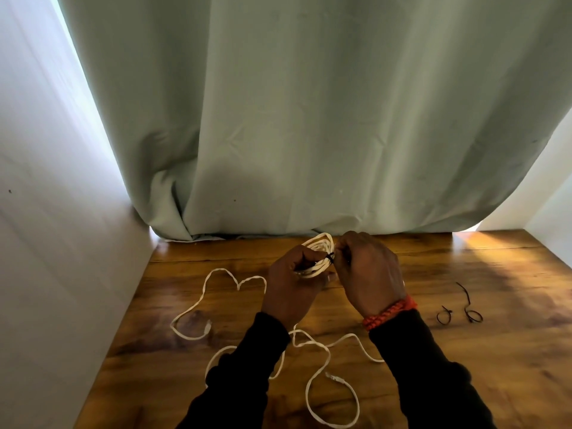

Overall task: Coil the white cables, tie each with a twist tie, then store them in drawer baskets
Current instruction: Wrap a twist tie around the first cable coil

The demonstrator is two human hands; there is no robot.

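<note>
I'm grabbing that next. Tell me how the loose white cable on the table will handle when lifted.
Probably floppy: the loose white cable lies in slack, wandering loops on the wooden table. Likely light, being thin. Its loops cross each other, so it may tangle or trail when lifted.

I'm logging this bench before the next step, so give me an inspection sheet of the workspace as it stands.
Surface: wooden table, glossy, dark stains.
Job's things: coiled cable held above the table, black twist tie around it.
Clutter: nothing seen.
Hands: left hand grips the coil; right hand pinches the tie.
Cables: loose white cables sprawl uncoiled; two spare twist ties lie right.
Surroundings: green curtain, white walls.
</note>
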